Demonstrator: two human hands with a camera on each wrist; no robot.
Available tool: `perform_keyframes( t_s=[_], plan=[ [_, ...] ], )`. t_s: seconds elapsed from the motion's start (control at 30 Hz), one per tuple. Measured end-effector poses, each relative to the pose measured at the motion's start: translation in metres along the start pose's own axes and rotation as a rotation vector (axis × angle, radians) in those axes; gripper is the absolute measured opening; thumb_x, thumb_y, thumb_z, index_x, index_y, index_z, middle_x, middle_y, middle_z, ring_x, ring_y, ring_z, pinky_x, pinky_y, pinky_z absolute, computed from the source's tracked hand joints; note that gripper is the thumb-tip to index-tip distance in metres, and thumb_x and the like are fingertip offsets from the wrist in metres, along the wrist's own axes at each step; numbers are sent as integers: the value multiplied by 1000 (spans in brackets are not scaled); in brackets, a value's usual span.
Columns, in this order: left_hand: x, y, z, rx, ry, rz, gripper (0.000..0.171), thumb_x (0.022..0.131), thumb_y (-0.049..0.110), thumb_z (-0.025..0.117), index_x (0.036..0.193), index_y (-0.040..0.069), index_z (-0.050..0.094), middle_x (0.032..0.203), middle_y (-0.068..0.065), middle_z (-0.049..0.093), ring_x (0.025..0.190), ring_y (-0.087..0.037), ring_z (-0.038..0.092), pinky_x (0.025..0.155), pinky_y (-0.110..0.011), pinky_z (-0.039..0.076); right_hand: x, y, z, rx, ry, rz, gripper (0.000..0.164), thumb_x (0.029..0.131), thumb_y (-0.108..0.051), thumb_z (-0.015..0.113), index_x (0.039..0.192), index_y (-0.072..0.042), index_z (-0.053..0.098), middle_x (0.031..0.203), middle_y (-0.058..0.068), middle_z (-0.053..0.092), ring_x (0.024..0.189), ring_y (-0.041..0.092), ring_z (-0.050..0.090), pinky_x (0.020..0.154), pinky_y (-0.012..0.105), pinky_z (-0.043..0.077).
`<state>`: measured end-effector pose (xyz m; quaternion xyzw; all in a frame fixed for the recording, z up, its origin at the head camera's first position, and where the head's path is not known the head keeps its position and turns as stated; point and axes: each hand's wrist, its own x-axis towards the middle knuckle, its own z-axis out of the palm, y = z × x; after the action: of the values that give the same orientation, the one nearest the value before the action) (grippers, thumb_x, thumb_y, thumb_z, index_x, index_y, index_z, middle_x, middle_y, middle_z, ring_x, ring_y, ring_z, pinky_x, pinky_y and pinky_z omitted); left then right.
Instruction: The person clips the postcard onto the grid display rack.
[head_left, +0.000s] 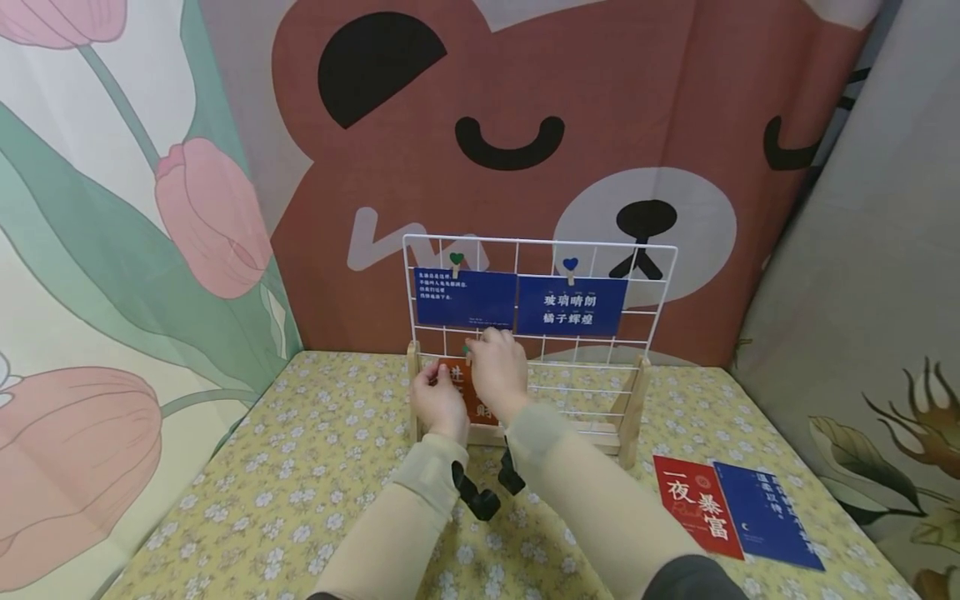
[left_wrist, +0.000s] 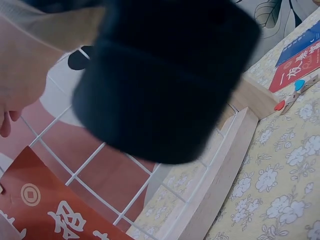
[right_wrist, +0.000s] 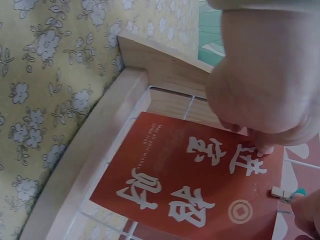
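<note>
the step in hand looks like clipping the orange card [right_wrist: 175, 170] low on the left of the grid stand [head_left: 636, 408], near the back edge of the flower-patterned desk [head_left: 300, 475]. the left hand [head_left: 441, 406] pinches the card's left edge; the right hand [head_left: 501, 367] pinches a green-headed clip [right_wrist: 282, 194] at its top. next, i'd judge, the clip must bite card and wire together. a bear-printed curtain [head_left: 420, 183] hangs behind.

Soft, even light, though the left wrist view's dark foreground block [left_wrist: 165, 95] blurs
</note>
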<state>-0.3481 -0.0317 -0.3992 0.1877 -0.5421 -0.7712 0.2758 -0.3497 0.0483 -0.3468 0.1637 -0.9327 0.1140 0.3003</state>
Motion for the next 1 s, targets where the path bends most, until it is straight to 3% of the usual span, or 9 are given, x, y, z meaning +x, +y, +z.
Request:
perform_keyframes(
  t_s=[0.3,0.6,0.77,1.0],
  plan=[
    [-4,-1,-3,63,-5,16,26,98,9,55,122,0,59,114,-15,54,88,-24,51,69,-32,46,-14,5,8,78,60,-29,31,93,-20,66,124,-19,67,101,3,63,90,22,57,72,38,48],
    [-14,-6,-17,101,-89,28,30,99,16,55,128,6,55,133,-13,43,118,-28,42,88,-42,46,-38,12,12,134,109,-108,40,90,-19,69,129,-14,62,106,6,63,90,23,60,78,40,49],
    [-23,-13,-29,139,-164,63,28,99,19,56,124,7,56,136,-12,34,125,-32,35,92,-45,43,-53,18,13,166,42,-76,40,91,-21,68,130,-11,61,112,9,63,102,26,59,92,44,46],
    [-33,-19,-44,247,-266,49,31,97,19,58,125,5,55,133,-14,35,116,-34,37,88,-45,40,-72,26,10,271,-124,90,41,93,-27,65,132,-14,59,129,12,56,121,31,51,97,47,44]
  ],
)
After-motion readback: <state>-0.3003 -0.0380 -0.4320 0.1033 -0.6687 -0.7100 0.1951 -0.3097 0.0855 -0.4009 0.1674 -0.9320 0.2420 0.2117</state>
